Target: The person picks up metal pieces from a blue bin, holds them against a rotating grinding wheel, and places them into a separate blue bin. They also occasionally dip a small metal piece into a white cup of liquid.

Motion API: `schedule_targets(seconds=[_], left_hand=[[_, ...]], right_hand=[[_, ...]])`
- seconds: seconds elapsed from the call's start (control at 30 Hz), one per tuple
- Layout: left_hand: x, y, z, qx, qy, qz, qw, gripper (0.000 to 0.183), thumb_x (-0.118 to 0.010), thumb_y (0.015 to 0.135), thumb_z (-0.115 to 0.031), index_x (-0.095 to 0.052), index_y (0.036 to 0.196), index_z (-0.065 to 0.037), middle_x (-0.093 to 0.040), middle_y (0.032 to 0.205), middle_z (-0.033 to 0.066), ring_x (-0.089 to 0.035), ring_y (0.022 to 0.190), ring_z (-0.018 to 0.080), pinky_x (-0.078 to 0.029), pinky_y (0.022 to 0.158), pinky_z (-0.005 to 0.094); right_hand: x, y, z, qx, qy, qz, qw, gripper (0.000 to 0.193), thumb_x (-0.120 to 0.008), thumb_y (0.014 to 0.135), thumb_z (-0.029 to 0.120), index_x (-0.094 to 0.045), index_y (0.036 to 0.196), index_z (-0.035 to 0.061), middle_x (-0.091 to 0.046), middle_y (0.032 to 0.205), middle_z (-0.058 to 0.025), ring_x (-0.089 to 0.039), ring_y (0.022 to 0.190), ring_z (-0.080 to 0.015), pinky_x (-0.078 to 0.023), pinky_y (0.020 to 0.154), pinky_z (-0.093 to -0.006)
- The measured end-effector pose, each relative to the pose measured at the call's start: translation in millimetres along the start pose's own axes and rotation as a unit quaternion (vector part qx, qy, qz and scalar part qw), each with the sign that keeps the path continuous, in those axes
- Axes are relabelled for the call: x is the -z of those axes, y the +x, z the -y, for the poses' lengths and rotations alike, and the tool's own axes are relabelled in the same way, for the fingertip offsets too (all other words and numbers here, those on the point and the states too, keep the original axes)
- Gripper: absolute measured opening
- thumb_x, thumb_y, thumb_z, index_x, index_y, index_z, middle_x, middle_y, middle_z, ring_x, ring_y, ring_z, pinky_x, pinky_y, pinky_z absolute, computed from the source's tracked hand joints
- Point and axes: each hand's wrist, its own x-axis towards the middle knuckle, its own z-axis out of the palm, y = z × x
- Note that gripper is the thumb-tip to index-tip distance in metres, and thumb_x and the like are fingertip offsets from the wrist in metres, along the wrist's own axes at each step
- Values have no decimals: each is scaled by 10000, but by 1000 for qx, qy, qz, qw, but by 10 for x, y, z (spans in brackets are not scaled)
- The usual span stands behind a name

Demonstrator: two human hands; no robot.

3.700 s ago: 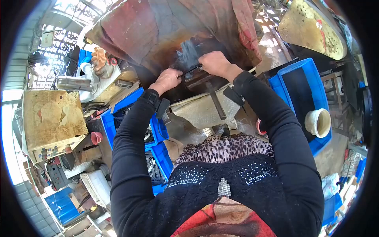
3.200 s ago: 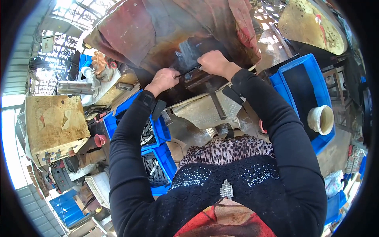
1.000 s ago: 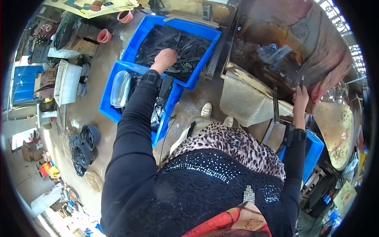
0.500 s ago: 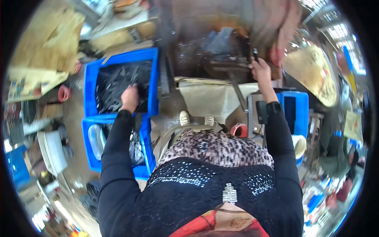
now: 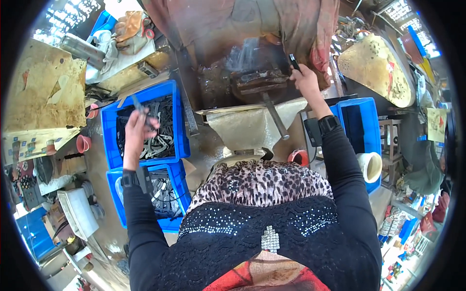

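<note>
Blue bin at left, dark strips inside; over it the left hand pinches a blurred grey strip, long axis pointing far and slightly left. Well to its right runs water; beyond, nearer the water, the right hand grips a dark piece tilted far-left.

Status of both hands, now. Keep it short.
Left hand: closed on a grey strip, blurred, over the upper blue crate.
Right hand: closed on a dark piece.
</note>
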Motion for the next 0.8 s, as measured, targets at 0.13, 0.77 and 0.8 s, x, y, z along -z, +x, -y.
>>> schedule_targets(seconds=[0.13, 0.77, 0.8], left_hand=[[-845, 378, -612, -111, 67, 126, 984, 250, -510, 1014, -190, -575, 1200, -36, -631, 820, 41, -639, 749, 118, -526, 616, 242], [-2528, 1518, 21, -362, 543, 269, 708, 420, -525, 828, -9, -663, 1197, -153, -672, 1086, 186, -633, 1015, 372, -507, 882, 441], [-2543, 1516, 27, -372, 542, 271, 703, 432, -526, 822, -3, -661, 1203, -155, -673, 1086, 185, -633, 1016, 371, -507, 881, 438]], right_hand=[[-39, 64, -119, 157, -331, -105, 924, 200, -530, 947, 176, -589, 1084, 42, -658, 858, -193, -639, 745, -356, -499, 650, -441], [-143, -114, 58, 130, -352, -150, 915, 152, -525, 926, 187, -564, 987, 53, -663, 966, -168, -637, 867, -395, -506, 732, -509], [-142, -111, 57, 129, -354, -148, 914, 154, -525, 926, 187, -564, 990, 53, -664, 966, -168, -638, 868, -394, -506, 731, -510]])
